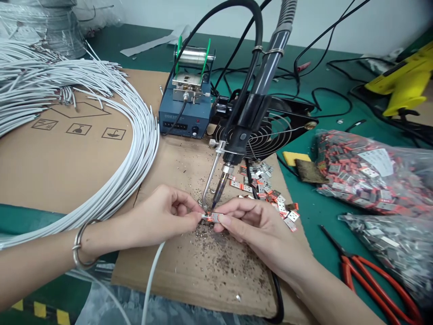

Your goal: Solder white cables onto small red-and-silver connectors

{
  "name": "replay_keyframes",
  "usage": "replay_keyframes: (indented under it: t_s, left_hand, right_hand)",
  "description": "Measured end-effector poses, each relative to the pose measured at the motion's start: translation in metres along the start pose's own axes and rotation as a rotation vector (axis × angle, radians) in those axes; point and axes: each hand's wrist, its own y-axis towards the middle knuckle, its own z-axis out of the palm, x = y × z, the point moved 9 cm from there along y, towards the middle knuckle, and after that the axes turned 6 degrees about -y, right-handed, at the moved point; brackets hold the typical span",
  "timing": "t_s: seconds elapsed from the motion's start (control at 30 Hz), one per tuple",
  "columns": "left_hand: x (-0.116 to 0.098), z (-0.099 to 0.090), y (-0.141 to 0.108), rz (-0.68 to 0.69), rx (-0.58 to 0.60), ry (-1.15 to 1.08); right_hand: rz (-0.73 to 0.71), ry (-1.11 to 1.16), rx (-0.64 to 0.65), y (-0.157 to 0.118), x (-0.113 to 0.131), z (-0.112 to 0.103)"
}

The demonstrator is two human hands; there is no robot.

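Note:
Between thumb and fingers, my left hand (169,212) pinches the end of a white cable (154,271) that hangs down toward me. My right hand (252,225) grips a small metal connector piece (215,218) with an orange-red part. Cable end and connector meet just under the tip of a mounted soldering iron (221,185). A thin curved metal solder feed tube (210,176) comes down beside the iron's tip. Whether the tip touches the connector I cannot tell. Dark specks and solder bits cover the cardboard (176,280) below.
A thick bundle of white cables (145,135) curves along the left. Behind stands a blue solder feeder (184,113) with a solder spool (192,56), beside a black fan (270,135). Loose connector pieces (259,178), bagged parts (361,176) and red-handled pliers (368,280) lie to the right.

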Motion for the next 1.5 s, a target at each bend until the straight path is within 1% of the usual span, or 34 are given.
replay_keyframes:
  t_s: [0.13, 0.23, 0.43, 0.6, 0.7, 0.8, 0.97, 1.13, 1.33, 1.5]
  left_hand:
    - [0.0035, -0.0015, 0.0013, -0.030, -0.014, 0.024]
    - [0.0047, -0.0014, 0.0030, -0.020, -0.014, 0.029]
    - [0.0036, -0.0016, 0.0050, 0.044, -0.011, 0.027]
    - [0.0023, 0.0004, 0.0021, 0.064, 0.006, 0.025]
    - [0.0007, 0.0017, 0.0014, 0.072, 0.017, 0.021]
    - [0.0005, 0.0016, 0.0024, 0.069, 0.022, 0.015]
    - [0.0017, 0.0021, 0.0024, 0.060, 0.038, 0.023]
    - [0.0006, 0.0021, -0.0004, 0.055, 0.028, 0.039]
    - [-0.0019, 0.0024, -0.0011, 0.028, 0.027, 0.034]
    - [-0.0007, 0.0007, -0.0005, 0.004, 0.002, 0.046]
  right_hand:
    - [0.029, -0.021, -0.042, 0.0000, 0.0001, -0.0007]
    - [0.031, -0.032, -0.049, 0.0001, 0.0010, 0.0001]
    - [0.018, -0.046, -0.037, 0.0005, -0.0001, -0.0004]
    - [-0.025, -0.096, -0.023, -0.0012, 0.0037, -0.0019]
    - [-0.042, -0.076, 0.008, -0.0021, 0.0046, -0.0006]
    - [-0.049, -0.061, 0.028, -0.0012, 0.0036, 0.0006]
    - [-0.025, -0.051, 0.014, 0.0001, 0.0013, 0.0002]
    - [-0.006, -0.059, -0.014, -0.0020, 0.0025, -0.0010]
    - [0.012, -0.063, -0.024, -0.0026, 0.0018, -0.0018]
    - [0.030, -0.063, -0.023, -0.0010, 0.0015, -0.0010]
